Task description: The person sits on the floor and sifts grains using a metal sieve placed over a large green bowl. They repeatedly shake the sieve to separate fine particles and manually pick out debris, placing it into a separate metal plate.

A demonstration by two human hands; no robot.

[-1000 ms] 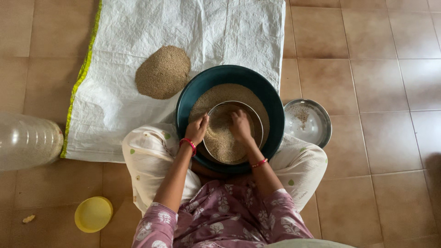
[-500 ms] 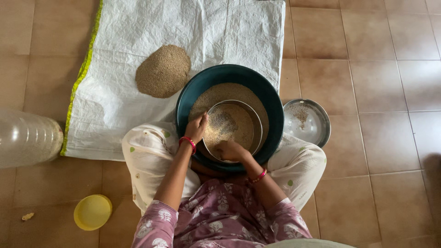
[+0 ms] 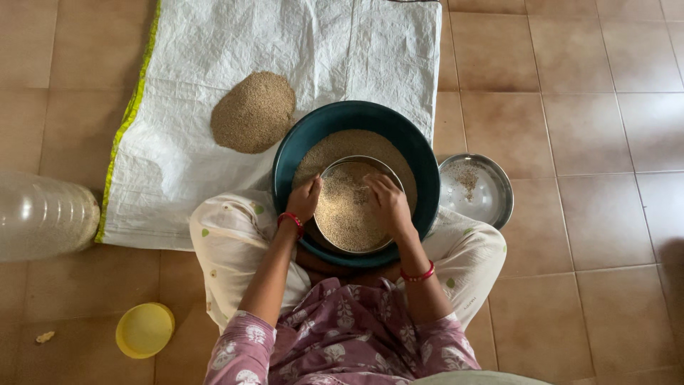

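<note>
I sit on the floor with a dark teal basin [image 3: 420,153] of tan grain in front of my legs. Inside it rests a round metal sieve [image 3: 354,167] holding more grain. My left hand [image 3: 306,198] grips the sieve's left rim. My right hand [image 3: 388,202] lies over the sieve's right side, fingers curled down onto the grain and rim. Whether it grips the rim is unclear. Both wrists wear red bangles.
A white woven sack [image 3: 299,50] is spread beyond the basin, with a heap of grain [image 3: 253,112] on it. A steel plate [image 3: 476,190] with a few grains sits right of the basin. A clear plastic jar [image 3: 43,216] lies at left, a yellow lid [image 3: 144,329] near my left knee.
My right hand swept from the sieve's far side to its near edge, then back up to the right side. The left hand stayed on the rim.
</note>
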